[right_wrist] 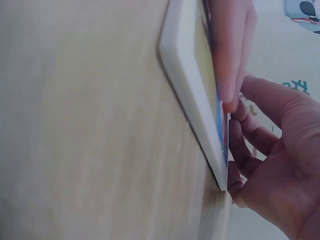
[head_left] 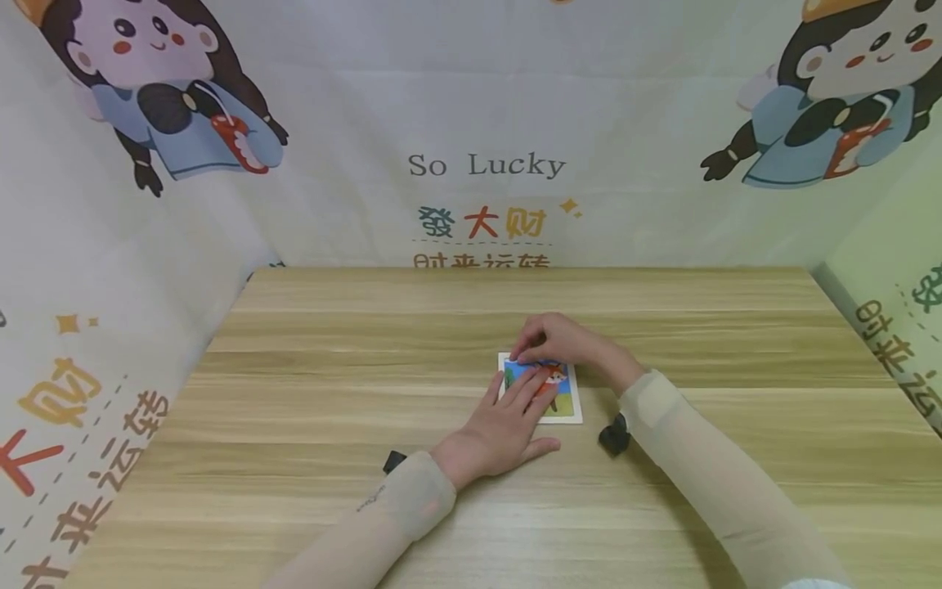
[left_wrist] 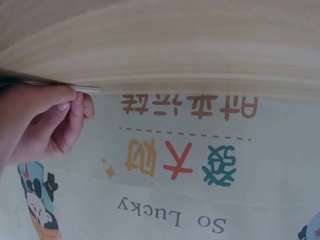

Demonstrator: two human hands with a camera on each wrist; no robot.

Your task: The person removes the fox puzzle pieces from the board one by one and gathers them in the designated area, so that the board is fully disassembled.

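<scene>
A small square fox picture board (head_left: 565, 409) with a thick white border lies flat on the table. My left hand (head_left: 500, 425) rests on it from the near side, fingers stretched over the picture and thumb out to the right. At the far edge, my right hand (head_left: 565, 339) reaches in from the right with bent fingers, thumb and fingertips together near the far left corner. In the right wrist view the curled fingers of the right hand (right_wrist: 287, 150) grip along the board's edge, close to the left hand's fingers (right_wrist: 230, 55). Much of the picture is hidden under the hands.
The wooden table (head_left: 309, 393) spreads out around the board. A printed cloth backdrop (head_left: 478, 106) stands behind the table and along both sides. Small black wrist-worn pieces show beside the right sleeve (head_left: 724, 474) and the left sleeve (head_left: 368, 523).
</scene>
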